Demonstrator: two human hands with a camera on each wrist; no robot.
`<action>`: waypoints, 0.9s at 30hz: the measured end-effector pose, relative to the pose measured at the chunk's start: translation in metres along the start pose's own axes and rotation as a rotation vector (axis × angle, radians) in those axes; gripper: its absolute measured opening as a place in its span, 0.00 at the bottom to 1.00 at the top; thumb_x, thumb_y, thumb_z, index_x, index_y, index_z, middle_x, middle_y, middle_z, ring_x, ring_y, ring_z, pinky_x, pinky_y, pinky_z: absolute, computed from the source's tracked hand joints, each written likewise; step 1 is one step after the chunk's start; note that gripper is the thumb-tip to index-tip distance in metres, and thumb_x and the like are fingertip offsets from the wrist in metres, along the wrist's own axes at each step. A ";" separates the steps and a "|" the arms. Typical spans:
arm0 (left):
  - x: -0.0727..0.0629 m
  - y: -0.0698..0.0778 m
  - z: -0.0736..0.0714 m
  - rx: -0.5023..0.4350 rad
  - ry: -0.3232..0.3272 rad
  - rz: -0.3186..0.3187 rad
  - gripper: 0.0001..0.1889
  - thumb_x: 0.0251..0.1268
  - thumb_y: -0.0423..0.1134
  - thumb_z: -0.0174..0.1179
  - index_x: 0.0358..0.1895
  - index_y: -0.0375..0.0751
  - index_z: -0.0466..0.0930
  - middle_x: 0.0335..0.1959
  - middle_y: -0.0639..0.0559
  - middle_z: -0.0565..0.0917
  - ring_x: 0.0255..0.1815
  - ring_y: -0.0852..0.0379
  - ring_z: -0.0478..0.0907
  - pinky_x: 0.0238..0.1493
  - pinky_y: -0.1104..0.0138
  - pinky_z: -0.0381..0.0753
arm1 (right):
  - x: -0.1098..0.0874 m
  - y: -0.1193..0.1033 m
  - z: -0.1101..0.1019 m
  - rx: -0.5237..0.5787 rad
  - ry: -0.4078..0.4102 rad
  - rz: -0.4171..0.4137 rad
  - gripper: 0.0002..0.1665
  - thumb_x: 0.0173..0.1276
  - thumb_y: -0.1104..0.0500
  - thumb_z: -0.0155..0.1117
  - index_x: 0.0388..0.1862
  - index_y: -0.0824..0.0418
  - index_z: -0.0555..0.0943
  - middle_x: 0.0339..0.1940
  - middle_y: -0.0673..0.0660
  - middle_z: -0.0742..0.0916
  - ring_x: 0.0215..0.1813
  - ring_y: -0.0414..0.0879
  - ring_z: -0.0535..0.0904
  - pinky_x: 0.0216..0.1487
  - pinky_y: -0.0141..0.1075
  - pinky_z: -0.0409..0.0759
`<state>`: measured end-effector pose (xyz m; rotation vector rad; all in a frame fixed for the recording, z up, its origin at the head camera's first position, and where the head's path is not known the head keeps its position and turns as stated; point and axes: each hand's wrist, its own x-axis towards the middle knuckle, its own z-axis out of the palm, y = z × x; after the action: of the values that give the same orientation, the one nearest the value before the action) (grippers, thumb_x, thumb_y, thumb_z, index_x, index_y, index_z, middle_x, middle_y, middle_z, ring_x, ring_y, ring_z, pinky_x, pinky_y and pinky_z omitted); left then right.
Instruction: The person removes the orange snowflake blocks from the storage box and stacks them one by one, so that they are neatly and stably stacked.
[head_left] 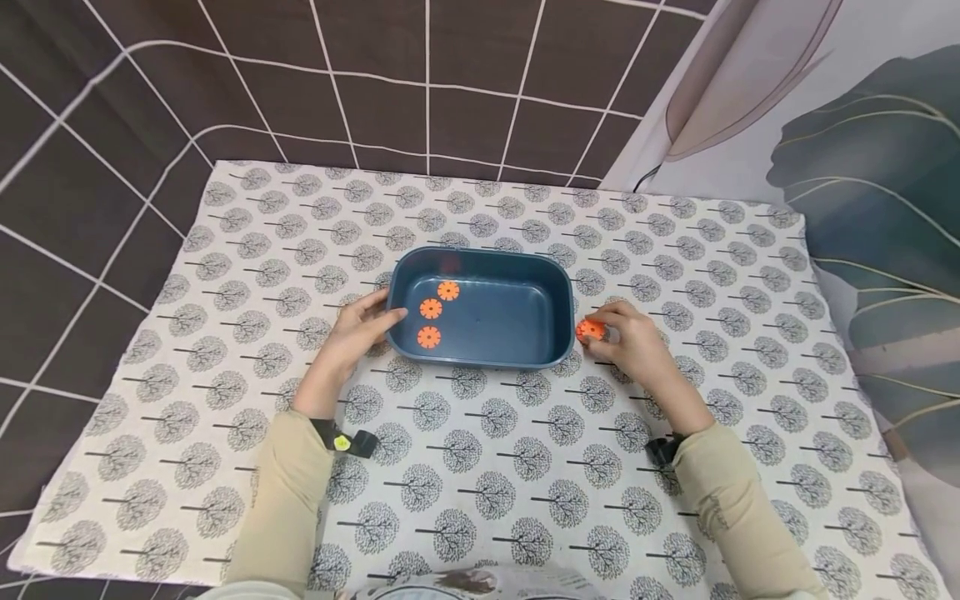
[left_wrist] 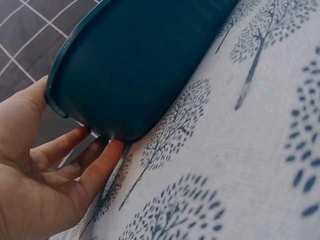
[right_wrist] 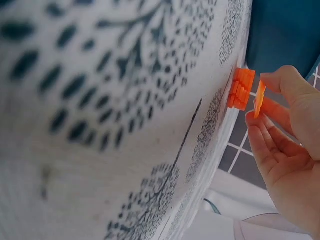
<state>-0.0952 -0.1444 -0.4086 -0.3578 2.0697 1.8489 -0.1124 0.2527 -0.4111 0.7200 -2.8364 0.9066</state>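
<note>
While the blue bin sits between the left hand, clamped on its rim, and the right hand, an orange stack just under the latter's pinched disc could topple if nudged; 3 more discs lie inside the bin, nearer the left hand.

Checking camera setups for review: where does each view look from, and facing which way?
Head: on the head, facing forward and down at the tub; left hand, right hand and sleeves show.
Left wrist: on that wrist, facing the tub's outside; left hand shows.
Right wrist: on that wrist, facing the orange discs; right hand shows.
Head and left wrist share the tub.
</note>
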 end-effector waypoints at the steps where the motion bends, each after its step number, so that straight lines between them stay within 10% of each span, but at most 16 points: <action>1: 0.000 0.000 0.000 -0.003 -0.003 0.000 0.37 0.60 0.43 0.61 0.71 0.45 0.56 0.70 0.44 0.62 0.65 0.49 0.67 0.56 0.67 0.76 | 0.000 0.000 0.000 -0.005 -0.006 0.000 0.22 0.47 0.66 0.74 0.43 0.71 0.82 0.43 0.65 0.82 0.47 0.59 0.78 0.53 0.51 0.78; 27: 0.002 -0.002 -0.002 -0.014 -0.012 0.011 0.36 0.61 0.41 0.60 0.71 0.44 0.55 0.70 0.44 0.62 0.64 0.49 0.67 0.58 0.63 0.74 | 0.000 0.000 0.002 -0.041 -0.047 -0.042 0.19 0.52 0.65 0.71 0.44 0.67 0.82 0.47 0.65 0.83 0.50 0.60 0.78 0.52 0.51 0.79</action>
<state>-0.0958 -0.1463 -0.4114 -0.3386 2.0561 1.8683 -0.1128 0.2518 -0.4127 0.8034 -2.8594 0.8340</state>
